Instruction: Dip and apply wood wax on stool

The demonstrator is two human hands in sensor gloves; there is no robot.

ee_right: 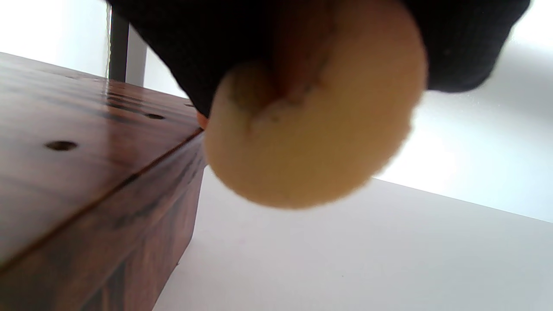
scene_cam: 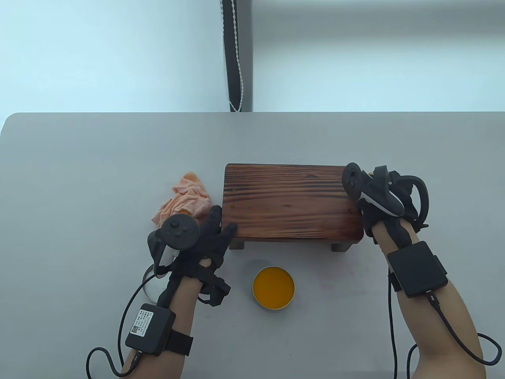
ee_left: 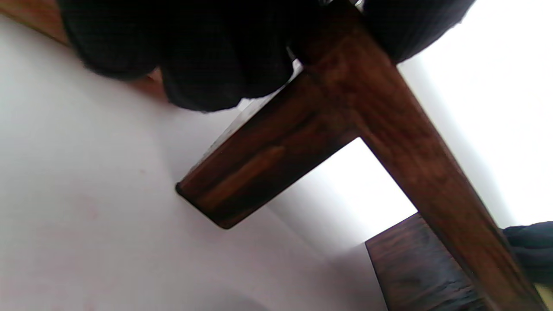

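Your right fingers [ee_right: 302, 47] pinch a round wax sponge [ee_right: 315, 142], soft and squashy, so hold its back lightly. Your left hand [scene_cam: 209, 241] grips the stool [scene_cam: 292, 201] corner; it looks stiff, steady. The wax tin [scene_cam: 274, 288] sits nearer you, between both hands.

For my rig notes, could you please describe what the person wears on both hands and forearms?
Both the left hand and right hand wear black sensor gloves with a dark, controller-like tracker on the back. Each forearm carries a black box on a strap, the left one with a white label, and black cables trail from both.
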